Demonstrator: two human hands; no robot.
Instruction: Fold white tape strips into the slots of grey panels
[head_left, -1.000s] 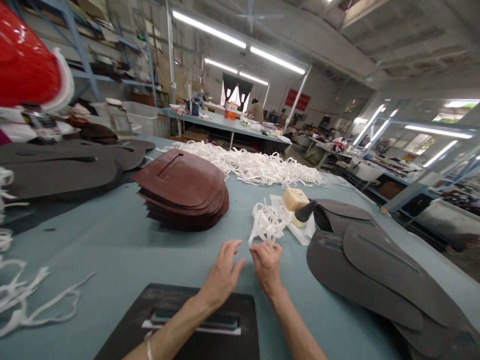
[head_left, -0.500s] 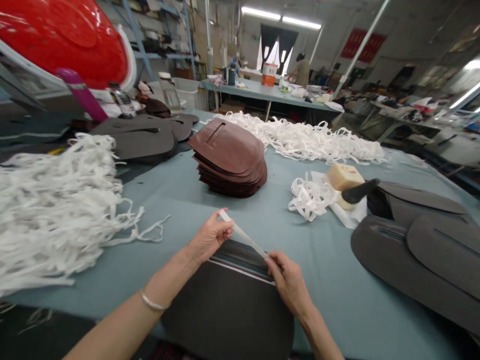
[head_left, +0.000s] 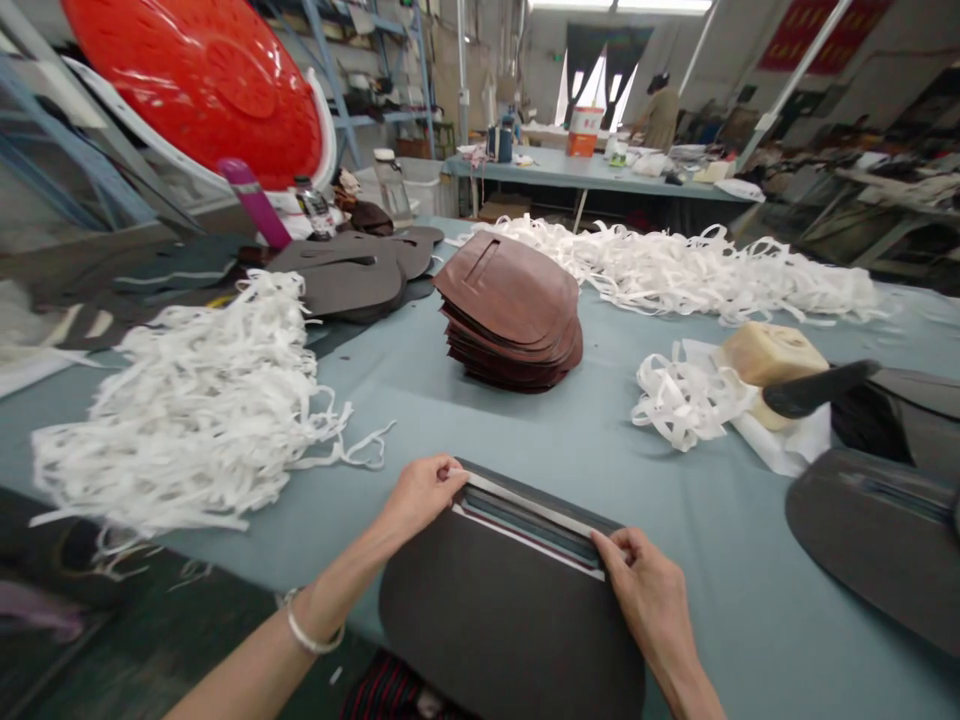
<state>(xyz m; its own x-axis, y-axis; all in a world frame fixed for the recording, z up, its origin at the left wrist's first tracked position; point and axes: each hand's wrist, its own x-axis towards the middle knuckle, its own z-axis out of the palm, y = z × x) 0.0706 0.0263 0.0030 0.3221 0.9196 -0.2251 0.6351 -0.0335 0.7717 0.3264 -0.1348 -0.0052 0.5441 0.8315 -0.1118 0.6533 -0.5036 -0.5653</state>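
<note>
A narrow white tape strip (head_left: 529, 503) is stretched between my two hands along the far edge of a slot in a dark grey panel (head_left: 510, 610). My left hand (head_left: 429, 490) pinches the strip's left end at the slot's upper left corner. At the other end, my right hand (head_left: 646, 580) holds the strip between thumb and fingers, by the slot's right corner. Another white line runs along the slot's near edge. The panel lies at the table's front edge, its rounded side towards me.
Beyond the panel stands a stack of brown leather pieces (head_left: 517, 310). White strips are heaped at left (head_left: 202, 410) and along the back (head_left: 675, 265). To the right are a small strip bundle (head_left: 686, 400), a yellowish block (head_left: 772, 355), a black-handled tool (head_left: 821, 388) and more dark panels (head_left: 870, 540).
Both hands have lowered the strip from above the panel onto the slot's far edge. My left hand has come down most. The whole view has shifted, too.
</note>
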